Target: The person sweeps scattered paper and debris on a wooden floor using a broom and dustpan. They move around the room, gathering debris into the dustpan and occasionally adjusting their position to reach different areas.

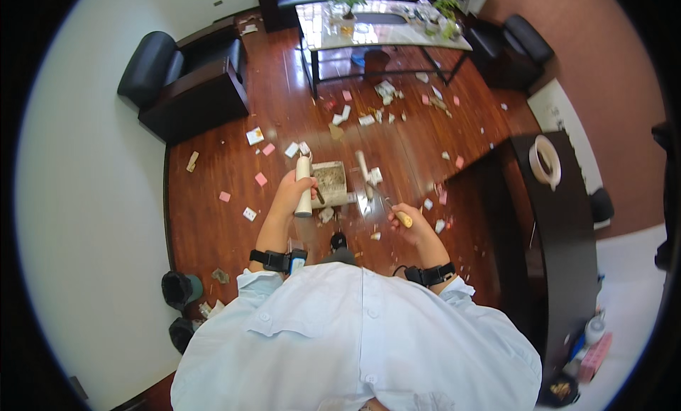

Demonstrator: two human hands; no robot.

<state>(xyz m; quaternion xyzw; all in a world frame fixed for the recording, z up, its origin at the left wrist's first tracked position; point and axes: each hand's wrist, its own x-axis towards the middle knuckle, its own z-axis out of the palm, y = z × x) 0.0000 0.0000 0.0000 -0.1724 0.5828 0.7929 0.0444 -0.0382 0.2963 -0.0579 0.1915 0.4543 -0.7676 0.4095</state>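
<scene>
My left hand (294, 191) is closed around a thick white cylinder (303, 198). Just right of it, low over the floor, is a pale scoop like a dustpan (339, 173) with grey-brown dirt inside; whether the cylinder joins it I cannot tell. In my right hand (408, 223), closed, is a thin metal-shafted tool with a yellow grip (403, 218). Its shaft points forward and left toward a pale stick-like piece (362, 166) beside the scoop. What the shaft's far end looks like is too small to tell.
Cards and paper scraps (269, 149) litter the brown wooden floor (213, 177). A glass-topped table (383, 36) stands ahead, between black armchairs (191, 92). At right is a dark desk (567, 219) bearing a white bowl (545, 163). Dark bins (177, 290) sit by the left wall.
</scene>
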